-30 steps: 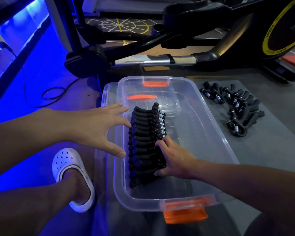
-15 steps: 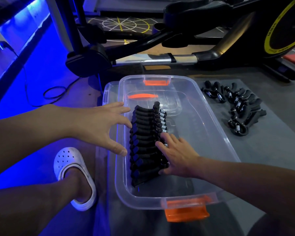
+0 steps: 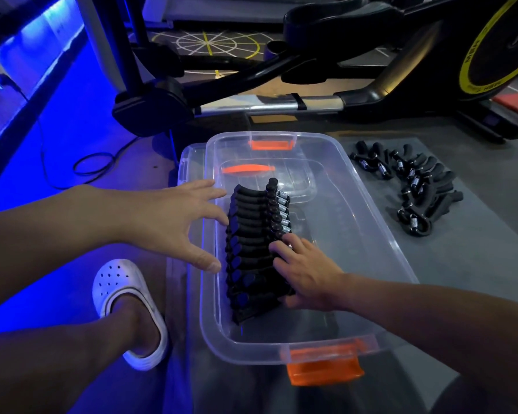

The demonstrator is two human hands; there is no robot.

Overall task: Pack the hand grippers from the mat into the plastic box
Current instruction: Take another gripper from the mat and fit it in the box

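A row of grippers (image 3: 257, 243) is seen packed in the left half of the box (image 3: 374, 234). The row's long axis runs along the box's length, from the near end toward the far end. Each gripper is laid crosswise, handles toward the left wall, springs toward the right.

The right hand (image 3: 308, 273) is laid on the spring side of the row, fingers fairly straight and pressed flat; nothing is clasped. The left hand (image 3: 174, 222) is held spread over the left rim, nothing gripped. Whether its fingertips touch the handle ends cannot be told.

More grippers (image 3: 416, 186) are left in a loose pile on the grey mat (image 3: 476, 249), right of the box. Orange latches (image 3: 271, 144) are fitted at both ends of the box.

An exercise machine (image 3: 311, 85) is stood beyond the box, and the floor on the left is lit blue, with a cable (image 3: 93, 165) looped there.
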